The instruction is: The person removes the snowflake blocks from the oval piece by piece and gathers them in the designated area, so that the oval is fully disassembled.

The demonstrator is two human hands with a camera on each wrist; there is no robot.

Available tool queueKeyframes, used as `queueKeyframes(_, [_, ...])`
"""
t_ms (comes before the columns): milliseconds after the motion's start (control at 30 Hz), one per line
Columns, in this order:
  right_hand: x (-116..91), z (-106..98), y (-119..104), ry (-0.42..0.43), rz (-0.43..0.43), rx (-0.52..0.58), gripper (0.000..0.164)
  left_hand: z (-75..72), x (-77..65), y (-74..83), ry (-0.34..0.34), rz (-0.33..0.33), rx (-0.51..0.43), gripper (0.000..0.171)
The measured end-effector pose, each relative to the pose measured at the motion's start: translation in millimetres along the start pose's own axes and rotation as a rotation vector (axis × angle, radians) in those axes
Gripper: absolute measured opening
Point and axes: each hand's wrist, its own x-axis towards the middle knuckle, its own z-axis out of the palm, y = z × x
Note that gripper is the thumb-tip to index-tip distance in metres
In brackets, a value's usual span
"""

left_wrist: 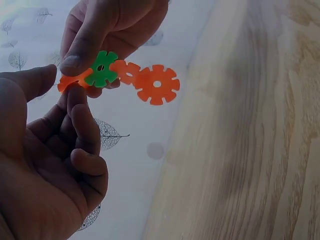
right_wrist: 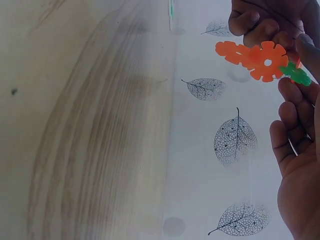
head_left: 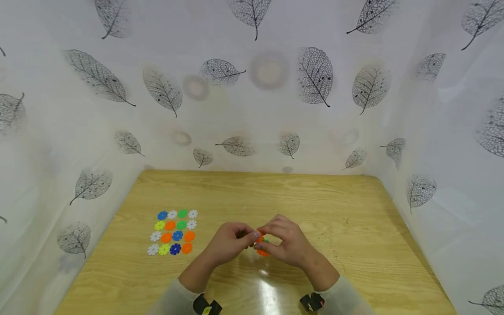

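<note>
Several notched plastic interlocking discs are joined in a short chain between my hands, over the middle of the table. In the left wrist view a green disc (left_wrist: 102,69) sits between orange ones, with a flat orange disc (left_wrist: 157,85) at the free end. My left hand (head_left: 228,245) pinches the orange disc at the near end between thumb and index finger. From the other side, my right hand (head_left: 289,245) holds the chain beside the green disc, its thumb pressed on the same orange disc. Fingers partly hide the joints.
Loose notched discs in white, blue, green, yellow and orange lie in rows to the left, among them a dark blue disc (head_left: 175,249). The wooden table (head_left: 334,201) is enclosed at the back and sides by a pale leaf-patterned sheet (head_left: 267,109).
</note>
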Motion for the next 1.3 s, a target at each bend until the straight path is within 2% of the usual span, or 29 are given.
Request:
queueKeyframes(433, [-0.9, 1.5, -0.6, -0.01, 0.022, -0.02, 0.033, 4.8, -1.5, 3.1, 0.082, 0.0, 0.017, 0.022])
queueKeyframes(667, [-3.3, 1.3, -0.2, 0.017, 0.039, -0.047, 0.019, 3.6, -4.6, 2.0, 0.143, -0.021, -0.03, 0.027])
queueKeyframes(867, [-3.3, 2.0, -0.6, 0.001, 0.027, -0.034, 0.014, 2.8, -6.4, 0.5, 0.167, -0.048, -0.051, 0.03])
queueKeyframes(1033, [-3.3, 2.9, -0.6, 0.001, 0.019, -0.042, 0.004, 2.3, -6.4, -0.4, 0.17, -0.041, -0.059, 0.03])
queueKeyframes(1300, [-2.9, 3.8, -1.4, 0.006, 0.009, -0.052, 0.013, 1.6, -6.3, -4.6, 0.197, -0.013, -0.072, 0.027])
